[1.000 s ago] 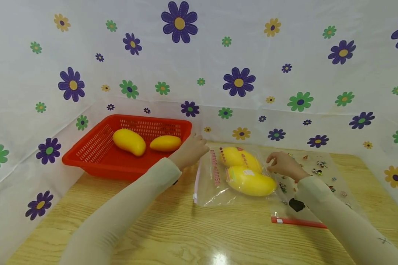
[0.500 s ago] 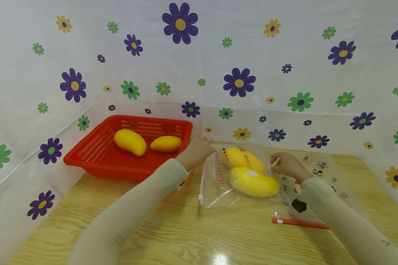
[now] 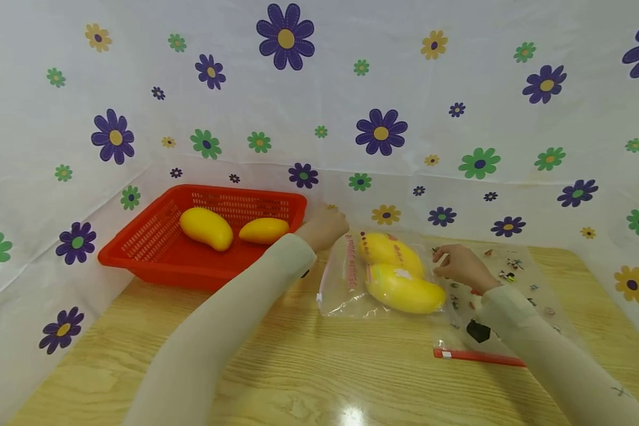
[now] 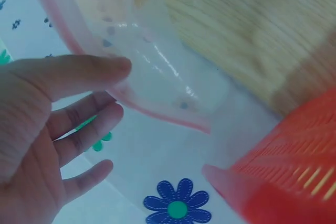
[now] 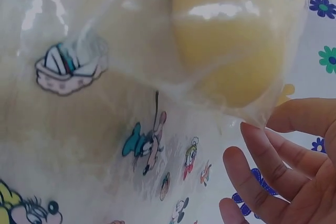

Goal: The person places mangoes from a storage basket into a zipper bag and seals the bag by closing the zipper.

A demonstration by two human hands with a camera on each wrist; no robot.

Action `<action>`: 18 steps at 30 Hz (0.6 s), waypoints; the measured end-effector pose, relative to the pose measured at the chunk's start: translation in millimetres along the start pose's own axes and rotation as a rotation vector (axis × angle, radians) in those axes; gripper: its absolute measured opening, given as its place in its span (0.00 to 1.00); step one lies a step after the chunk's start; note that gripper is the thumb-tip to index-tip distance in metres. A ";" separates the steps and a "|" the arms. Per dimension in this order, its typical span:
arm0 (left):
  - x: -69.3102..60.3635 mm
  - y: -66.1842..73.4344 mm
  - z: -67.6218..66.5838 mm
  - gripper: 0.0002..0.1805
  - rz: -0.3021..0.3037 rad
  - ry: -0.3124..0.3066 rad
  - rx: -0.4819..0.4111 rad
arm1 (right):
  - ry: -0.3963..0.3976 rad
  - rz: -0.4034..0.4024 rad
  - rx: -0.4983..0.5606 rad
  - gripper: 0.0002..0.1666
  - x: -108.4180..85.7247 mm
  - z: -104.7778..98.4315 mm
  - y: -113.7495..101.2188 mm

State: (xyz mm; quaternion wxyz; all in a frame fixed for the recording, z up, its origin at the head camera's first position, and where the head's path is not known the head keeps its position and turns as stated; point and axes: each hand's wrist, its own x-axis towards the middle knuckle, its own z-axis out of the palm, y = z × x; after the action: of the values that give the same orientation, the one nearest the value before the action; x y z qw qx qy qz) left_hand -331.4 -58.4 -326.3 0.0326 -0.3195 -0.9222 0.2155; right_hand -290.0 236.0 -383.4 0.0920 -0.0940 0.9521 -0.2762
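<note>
Two yellow mangoes, one (image 3: 386,251) behind the other (image 3: 404,291), lie inside a clear zip bag (image 3: 346,305) with pink print. With thumb and fingers my left hand (image 3: 325,229) pinches the bag's far left corner, along the pink zip edge (image 4: 157,118). The thumb (image 4: 89,74) shows on top of the film in the left wrist view. At the opposite end, my right hand (image 3: 460,264) pinches the bag's far right corner between thumb and index finger; its other fingers (image 5: 247,177) are loosely bent.
To the left stands a red slotted basket (image 3: 176,272) holding two more mangoes, one larger (image 3: 206,228) and one smaller (image 3: 264,230). A second clear bag (image 3: 543,296) with cartoon prints and a red zip lies flat under my right forearm. A flowered sheet (image 3: 319,89) hangs behind the table.
My left hand has shifted right and slightly away, pulling the bag's zip edge along. The bag's near left corner has drawn back from me. My right hand stays almost still.
</note>
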 end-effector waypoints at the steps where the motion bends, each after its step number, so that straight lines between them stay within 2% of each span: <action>1: 0.8 -1.6 -0.3 0.10 0.001 0.006 -0.001 | 0.007 -0.005 -0.003 0.17 0.5 0.9 0.1; 4: 2.2 -4.3 -1.5 0.11 -0.006 0.013 -0.002 | 0.026 -0.009 -0.021 0.16 2.2 3.2 -0.9; 8: 4.4 -4.8 -2.8 0.12 -0.063 -0.009 -0.006 | 0.041 -0.018 -0.024 0.15 5.0 5.9 -4.1; 12: 8.8 -4.9 -1.6 0.11 -0.136 -0.048 0.068 | 0.040 -0.036 -0.022 0.14 6.3 7.6 -10.0; 15: 10.7 -4.8 0.1 0.12 -0.173 -0.080 0.161 | 0.031 -0.033 -0.019 0.14 7.0 9.2 -14.9; 18: 11.3 -4.3 1.9 0.13 -0.197 -0.089 0.203 | 0.025 -0.022 -0.012 0.14 8.2 11.5 -17.5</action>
State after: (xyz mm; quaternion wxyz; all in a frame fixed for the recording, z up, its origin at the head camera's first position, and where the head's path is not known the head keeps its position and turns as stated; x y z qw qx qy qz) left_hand -343.2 -55.4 -327.1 0.0450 -0.2128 -0.9231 0.3172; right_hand -293.1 213.8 -384.5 0.0763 -0.1016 0.9538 -0.2724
